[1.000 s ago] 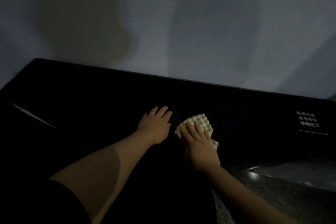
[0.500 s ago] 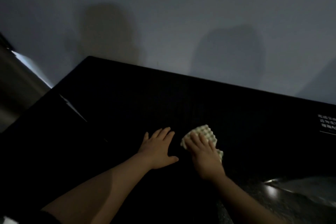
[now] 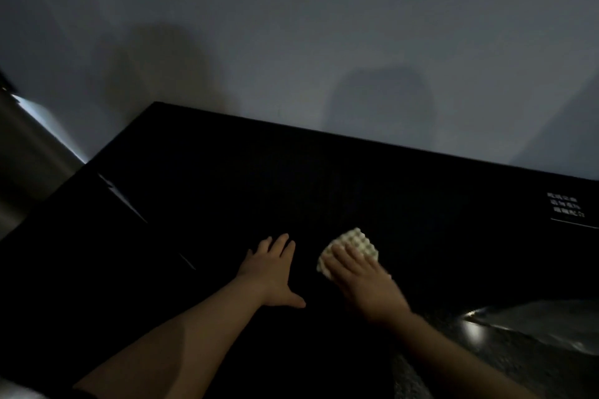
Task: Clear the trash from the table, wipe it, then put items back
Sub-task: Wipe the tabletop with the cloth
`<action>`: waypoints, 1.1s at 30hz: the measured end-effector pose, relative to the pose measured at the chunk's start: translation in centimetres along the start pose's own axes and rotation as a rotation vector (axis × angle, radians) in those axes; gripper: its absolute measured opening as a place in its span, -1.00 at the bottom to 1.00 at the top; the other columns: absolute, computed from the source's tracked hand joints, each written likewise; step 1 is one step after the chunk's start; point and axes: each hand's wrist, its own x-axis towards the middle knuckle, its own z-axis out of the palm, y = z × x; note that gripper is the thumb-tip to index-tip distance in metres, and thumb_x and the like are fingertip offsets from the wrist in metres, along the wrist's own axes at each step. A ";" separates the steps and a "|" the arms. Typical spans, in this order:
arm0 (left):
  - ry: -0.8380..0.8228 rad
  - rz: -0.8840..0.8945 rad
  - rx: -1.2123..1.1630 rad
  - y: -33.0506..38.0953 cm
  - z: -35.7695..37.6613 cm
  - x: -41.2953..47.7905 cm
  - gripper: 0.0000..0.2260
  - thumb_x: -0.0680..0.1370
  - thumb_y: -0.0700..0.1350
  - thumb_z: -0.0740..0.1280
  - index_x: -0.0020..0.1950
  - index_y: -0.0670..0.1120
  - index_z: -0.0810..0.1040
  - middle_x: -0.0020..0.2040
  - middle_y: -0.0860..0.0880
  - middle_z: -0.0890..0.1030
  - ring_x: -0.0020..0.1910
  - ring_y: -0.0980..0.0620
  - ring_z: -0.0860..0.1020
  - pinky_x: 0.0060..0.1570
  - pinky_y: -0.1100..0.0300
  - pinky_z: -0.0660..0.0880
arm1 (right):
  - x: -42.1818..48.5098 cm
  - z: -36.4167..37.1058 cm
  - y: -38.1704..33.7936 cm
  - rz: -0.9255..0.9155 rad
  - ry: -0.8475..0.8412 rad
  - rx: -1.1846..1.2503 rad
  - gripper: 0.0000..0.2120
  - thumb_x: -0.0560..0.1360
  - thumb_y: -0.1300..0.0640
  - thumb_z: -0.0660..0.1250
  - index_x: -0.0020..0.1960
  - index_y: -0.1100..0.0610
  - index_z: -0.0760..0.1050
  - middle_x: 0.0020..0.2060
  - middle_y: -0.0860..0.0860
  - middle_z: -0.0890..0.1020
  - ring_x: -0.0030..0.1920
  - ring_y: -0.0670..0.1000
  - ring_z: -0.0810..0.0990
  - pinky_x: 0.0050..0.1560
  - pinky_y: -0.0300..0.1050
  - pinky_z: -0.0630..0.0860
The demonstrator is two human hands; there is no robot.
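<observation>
On the black worktop (image 3: 291, 185), near its front edge, both of the person's bare hands lie palm down, side by side and a little apart. The left hand (image 3: 272, 272) rests flat on the dark surface, its fingers straight and lightly spread, the thumb stuck out to the right; it holds nothing. The right hand (image 3: 363, 282) lies on top of a pale, bumpy waffle-textured cloth (image 3: 358, 241), its fingers stretched forward over the fabric and pressing it against the worktop rather than curling round it. The far part of the cloth shows beyond the fingertips, and a little of its left edge shows beside them; the rest is hidden under the palm. The right hand is slightly blurred. Both forearms reach in from the bottom of the view.

The light is dim, and the worktop reads as almost plain black. At its far right sits a small label (image 3: 565, 207) with white characters too small to read and a thin white line beneath them. Behind the worktop rises a plain grey wall (image 3: 291, 26) carrying two soft shadows. At the lower right a speckled dark surface (image 3: 486, 363) catches a bright glint of light, with something pale and shiny (image 3: 544, 324) lying on it; what that is cannot be told.
</observation>
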 end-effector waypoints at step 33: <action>0.005 0.073 -0.040 -0.8 1.4 -2.3 -0.43 0.64 0.14 0.02 0.57 0.01 -0.13 0.57 0.07 -0.17 0.54 0.00 -0.15 0.52 -0.02 -0.03 | -2.1 -0.5 4.0 0.438 0.084 0.203 -0.47 0.63 -0.02 -0.05 0.55 -0.04 -0.14 0.55 0.00 -0.12 0.54 0.05 -0.15 0.49 0.01 -0.07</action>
